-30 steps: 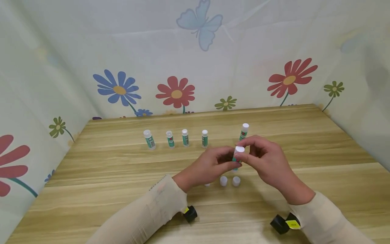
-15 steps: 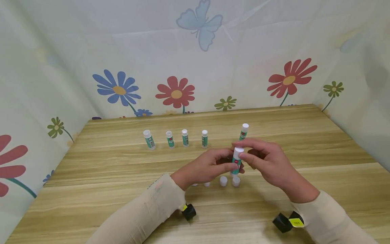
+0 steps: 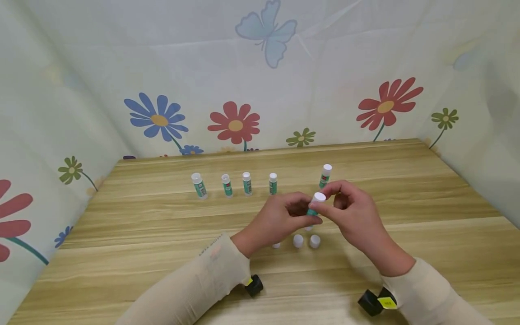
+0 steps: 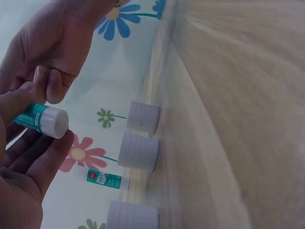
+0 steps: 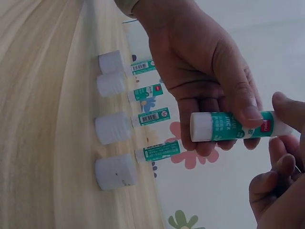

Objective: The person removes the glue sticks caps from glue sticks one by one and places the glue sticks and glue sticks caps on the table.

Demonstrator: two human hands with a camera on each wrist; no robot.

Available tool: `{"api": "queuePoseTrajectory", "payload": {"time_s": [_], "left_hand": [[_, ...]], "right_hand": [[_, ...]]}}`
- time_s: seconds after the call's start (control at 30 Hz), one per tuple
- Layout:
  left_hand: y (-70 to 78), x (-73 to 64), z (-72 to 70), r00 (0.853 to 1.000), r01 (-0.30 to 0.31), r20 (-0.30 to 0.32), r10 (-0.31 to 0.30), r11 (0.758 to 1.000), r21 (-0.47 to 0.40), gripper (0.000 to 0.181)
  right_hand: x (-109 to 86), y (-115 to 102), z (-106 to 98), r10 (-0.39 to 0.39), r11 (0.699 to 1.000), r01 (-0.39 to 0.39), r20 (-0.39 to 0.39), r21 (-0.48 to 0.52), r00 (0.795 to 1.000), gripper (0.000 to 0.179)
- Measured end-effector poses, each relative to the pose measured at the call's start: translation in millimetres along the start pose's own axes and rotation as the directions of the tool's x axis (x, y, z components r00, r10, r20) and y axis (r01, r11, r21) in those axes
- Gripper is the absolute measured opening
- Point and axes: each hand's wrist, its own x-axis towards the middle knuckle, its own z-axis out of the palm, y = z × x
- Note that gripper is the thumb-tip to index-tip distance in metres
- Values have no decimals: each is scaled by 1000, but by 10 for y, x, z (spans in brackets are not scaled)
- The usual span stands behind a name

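A green-and-white glue stick (image 3: 313, 208) (image 5: 233, 126) (image 4: 42, 119) is held above the wooden table (image 3: 406, 189), in front of me. My left hand (image 3: 302, 213) (image 5: 205, 67) grips its green body with curled fingers and thumb. My right hand (image 3: 330, 204) (image 4: 52, 43) pinches the stick's white top end (image 3: 319, 197) with thumb and fingertips. Three loose white caps (image 3: 298, 240) stand on the table just below the hands, also seen in the left wrist view (image 4: 138, 152).
Several more glue sticks stand upright in a row behind the hands, from the left one (image 3: 199, 185) to the right one (image 3: 325, 174). Flowered cloth walls (image 3: 235, 122) close in the table on three sides. Black wrist cameras (image 3: 371, 302) hang under both sleeves.
The held glue stick has risen a little and tilted since half a second ago. My right fingers have shifted on its white top end. Both hands stay on it.
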Motion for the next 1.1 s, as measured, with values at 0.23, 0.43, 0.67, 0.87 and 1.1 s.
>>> {"api": "queuePoseTrajectory", "payload": {"time_s": [0.23, 0.43, 0.67, 0.87, 1.1], "left_hand": [[-71, 17, -91, 993, -15, 117, 19, 999, -43, 27], [-104, 32, -180, 956, 12, 290, 43, 983, -185, 22], [-81, 32, -177, 965, 44, 263, 0, 986, -163, 25], [-58, 21, -108, 996, 31, 82, -30, 1000, -3, 27], [-31, 7, -54, 999, -36, 17, 34, 990, 135, 28]], "right_hand": [[1, -5, -37, -75, 997, 76, 69, -7, 995, 18], [2, 28, -102, -230, 973, 219, 227, 71, 946, 23], [-13, 3, -102, -201, 979, 187, 227, 83, 953, 33], [-22, 0, -33, -24, 1000, 25, 84, -12, 996, 28], [-5, 14, -32, 23, 998, -21, 23, -59, 999, 21]]}}
